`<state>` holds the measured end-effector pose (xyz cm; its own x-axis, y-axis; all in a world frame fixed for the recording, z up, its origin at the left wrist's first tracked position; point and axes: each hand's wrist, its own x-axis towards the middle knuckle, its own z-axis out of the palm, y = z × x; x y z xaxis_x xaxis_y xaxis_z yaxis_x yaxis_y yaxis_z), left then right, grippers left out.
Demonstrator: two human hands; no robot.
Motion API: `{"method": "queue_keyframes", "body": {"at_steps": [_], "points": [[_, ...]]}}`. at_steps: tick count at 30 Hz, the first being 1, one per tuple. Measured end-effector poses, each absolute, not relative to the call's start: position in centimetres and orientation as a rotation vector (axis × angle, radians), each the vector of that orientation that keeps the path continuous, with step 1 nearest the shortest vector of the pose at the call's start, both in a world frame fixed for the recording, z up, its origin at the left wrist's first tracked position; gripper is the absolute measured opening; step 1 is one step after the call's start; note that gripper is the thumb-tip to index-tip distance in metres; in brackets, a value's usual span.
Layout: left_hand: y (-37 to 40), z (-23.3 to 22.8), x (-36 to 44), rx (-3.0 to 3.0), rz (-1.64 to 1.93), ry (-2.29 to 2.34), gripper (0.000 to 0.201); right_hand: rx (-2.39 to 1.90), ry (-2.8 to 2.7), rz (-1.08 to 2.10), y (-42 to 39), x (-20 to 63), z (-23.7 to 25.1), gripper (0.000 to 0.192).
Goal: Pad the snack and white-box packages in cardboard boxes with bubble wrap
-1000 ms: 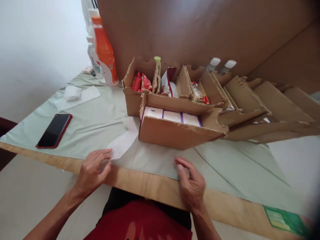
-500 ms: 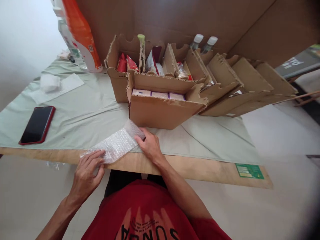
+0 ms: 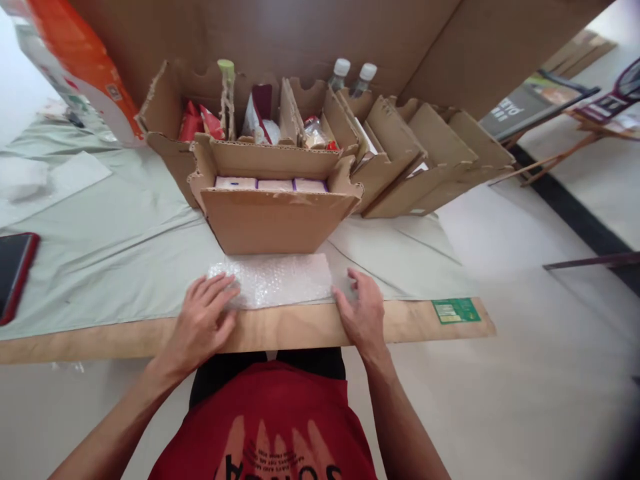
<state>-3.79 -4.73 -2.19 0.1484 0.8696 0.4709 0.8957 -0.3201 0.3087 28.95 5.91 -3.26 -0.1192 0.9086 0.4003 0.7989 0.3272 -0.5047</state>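
A sheet of bubble wrap [image 3: 280,279] lies flat along the front of the table, just before a cardboard bin [image 3: 280,223] of purple-edged white boxes [image 3: 275,185]. My left hand [image 3: 205,317] rests on its left end with the fingers stretched out over it. Beside the right end is my right hand [image 3: 363,307], fingers apart and slightly curled, holding nothing; whether a fingertip touches the wrap's edge I cannot tell.
Behind stands a row of cardboard compartments [image 3: 395,130] with packets and bottles [image 3: 340,70]. An orange bottle-shaped package [image 3: 85,60] stands at the left. A phone [image 3: 15,273] and white sheets [image 3: 65,183] lie on the cloth. The wooden table edge [image 3: 295,327] is in front.
The bubble wrap has turned from a slant to lie parallel with the table edge. My right hand has let go of its right end and moved off rightward. The view has shifted right.
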Motion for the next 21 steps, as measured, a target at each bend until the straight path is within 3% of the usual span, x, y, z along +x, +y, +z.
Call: {"method": "queue_keyframes", "body": {"at_steps": [3,6,9,12,17,21], "points": [[-5.2,-0.2,-4.0,-2.242,-1.089,-1.881,0.030,-1.414,-1.936,0.161,5.8,28.5,-2.5,0.035],[-4.5,1.5,-3.0,-2.203,-1.286,-2.020,0.021,-1.183,-2.160,0.309,5.3,24.0,-0.9,0.030],[-2.7,1.2,-2.0,-2.133,-1.541,-2.443,0.014,-0.882,-2.509,0.439,4.9,17.9,-0.6,0.035],[-1.1,0.0,-2.6,-1.840,-1.777,-2.869,0.020,-0.754,-2.709,0.446,4.9,15.1,-1.8,0.037],[-0.6,-0.7,-4.7,-1.478,-2.243,-3.101,0.028,-1.015,-2.627,0.351,5.7,22.8,-4.3,0.040],[-0.7,-0.3,-4.5,-1.464,-2.228,-3.122,0.030,-1.428,-2.382,0.148,5.7,31.2,-3.6,0.038]]}}
